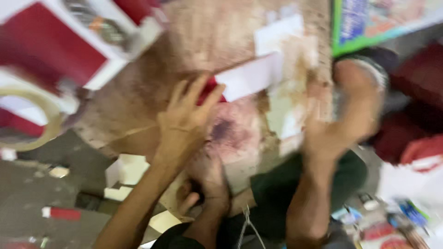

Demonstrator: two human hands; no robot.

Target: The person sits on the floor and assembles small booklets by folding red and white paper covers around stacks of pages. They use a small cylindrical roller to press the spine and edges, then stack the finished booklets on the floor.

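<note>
head view: we press our left hand, fingers spread, flat on the stiff, light cardboard box; our blurred right hand at its right edge, grip unclear.

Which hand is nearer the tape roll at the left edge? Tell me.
Left. The left hand lies spread on the cardboard box, right of the tape roll; the right hand is far across.

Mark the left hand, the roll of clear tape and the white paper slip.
left hand (184,122), head view, on the back of the hand spread on the brown board.
roll of clear tape (28,119), head view, on its ring's lower left edge.
white paper slip (249,76), head view, on its middle.
</note>
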